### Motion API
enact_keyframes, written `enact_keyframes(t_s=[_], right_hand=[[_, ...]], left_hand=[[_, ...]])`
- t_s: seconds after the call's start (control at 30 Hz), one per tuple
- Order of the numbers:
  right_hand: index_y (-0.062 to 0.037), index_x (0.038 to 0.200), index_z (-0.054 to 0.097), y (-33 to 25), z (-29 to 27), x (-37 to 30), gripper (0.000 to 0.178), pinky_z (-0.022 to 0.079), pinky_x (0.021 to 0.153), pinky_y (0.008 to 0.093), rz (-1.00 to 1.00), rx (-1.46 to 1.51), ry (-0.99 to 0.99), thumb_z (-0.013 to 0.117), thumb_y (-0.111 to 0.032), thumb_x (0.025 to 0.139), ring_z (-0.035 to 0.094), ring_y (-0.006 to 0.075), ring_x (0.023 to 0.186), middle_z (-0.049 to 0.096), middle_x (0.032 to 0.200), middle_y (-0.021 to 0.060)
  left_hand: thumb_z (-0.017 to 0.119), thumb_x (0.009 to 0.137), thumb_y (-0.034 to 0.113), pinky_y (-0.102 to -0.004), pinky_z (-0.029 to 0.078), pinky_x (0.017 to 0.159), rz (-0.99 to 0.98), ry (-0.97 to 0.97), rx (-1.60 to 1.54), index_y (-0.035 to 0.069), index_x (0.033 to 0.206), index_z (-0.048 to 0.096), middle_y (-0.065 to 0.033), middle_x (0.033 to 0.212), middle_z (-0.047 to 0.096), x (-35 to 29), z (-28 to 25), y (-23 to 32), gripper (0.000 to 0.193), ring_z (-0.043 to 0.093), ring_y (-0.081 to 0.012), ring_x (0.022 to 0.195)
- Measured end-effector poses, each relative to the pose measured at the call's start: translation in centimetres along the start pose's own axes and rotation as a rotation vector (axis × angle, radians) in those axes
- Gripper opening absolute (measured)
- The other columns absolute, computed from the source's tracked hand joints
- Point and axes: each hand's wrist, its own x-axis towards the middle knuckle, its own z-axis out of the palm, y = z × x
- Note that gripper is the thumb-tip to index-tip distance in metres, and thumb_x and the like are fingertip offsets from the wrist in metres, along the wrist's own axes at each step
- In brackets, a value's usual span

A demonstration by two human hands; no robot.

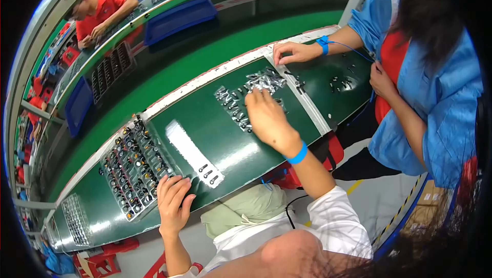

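Observation:
My left hand (173,203) rests at the near right corner of a clear compartment tray (129,218), fingers extended and thumb apart. It holds nothing that I can see. Small dark parts (134,164) with orange and pale bits fill much of that tray. Farther right, my right hand (269,119), with a blue wrist strap (298,153), bends its fingers together down over small black parts (233,104). Shiny clear pieces (266,80) lie just beyond its fingertips; what they pinch, if anything, is hidden. Between my hands lies a white strip (187,147) with several small black parts at its near end.
A co-worker's hand (297,52) rests on the green table (205,108) at the right, near scattered black parts (341,83). An emptier clear tray (75,219) lies at the far left. Blue trays (180,20) and a person in red (105,11) are across the aisle.

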Motion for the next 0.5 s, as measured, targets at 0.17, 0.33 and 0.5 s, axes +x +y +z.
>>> enact_keyframes(t_s=[0.17, 0.33, 0.5], right_hand=[[0.0032, 0.108, 0.054, 0.0, 0.6, -0.6, 0.014, 0.044, 0.107, 0.0555, -0.217, 0.063, 0.379, 0.054, -0.001, 0.094, 0.052, 0.0525, 0.126, 0.054, 0.138, 0.0340], [0.0061, 0.113, 0.053, 1.2, 1.4, -0.1, 0.024, 0.041, 0.110, 0.0582, -0.156, 0.113, 0.216, 0.055, 0.001, 0.090, 0.048, 0.0553, 0.130, 0.051, 0.141, 0.0345], [0.0085, 0.114, 0.051, -3.4, 2.9, -0.7, 0.030, 0.035, 0.110, 0.0716, -0.199, 0.173, 0.200, 0.058, 0.000, 0.086, 0.043, 0.0589, 0.135, 0.043, 0.147, 0.0379]], left_hand=[[0.077, 0.081, 0.005, -0.0566, 0.041, 0.112, 0.073, -0.013, 0.015, 0.000, 0.107, 0.073, -0.0124, 0.112, 0.075, 1.4, 0.7, 0.6, 0.027, 0.066, -0.0349, 0.115], [0.076, 0.082, 0.004, -0.0567, 0.042, 0.111, 0.109, -0.051, -0.003, 0.000, 0.107, 0.073, -0.0125, 0.111, 0.075, 1.7, 1.5, 0.7, 0.026, 0.066, -0.0348, 0.114], [0.075, 0.082, 0.003, -0.0567, 0.041, 0.111, 0.097, -0.095, 0.008, -0.001, 0.108, 0.073, -0.0126, 0.111, 0.075, 1.8, 2.0, 0.9, 0.026, 0.067, -0.0349, 0.113]])
